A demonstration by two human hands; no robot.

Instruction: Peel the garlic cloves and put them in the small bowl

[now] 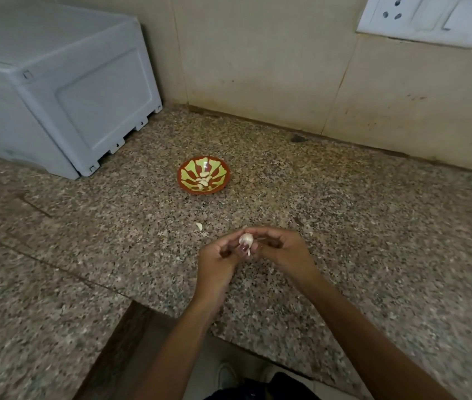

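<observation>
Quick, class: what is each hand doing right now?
Left hand: fingers curled, pinching the garlic.
Right hand: fingers curled, gripping the same garlic from the other side.

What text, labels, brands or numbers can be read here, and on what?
None readable.
Grey box: only small moulded marks near its base, too small to read.
Switch plate: socket holes and a switch, no print visible.
Bowl: painted pattern only, no letters.
Garlic, held between left hand and right hand: no label.
</observation>
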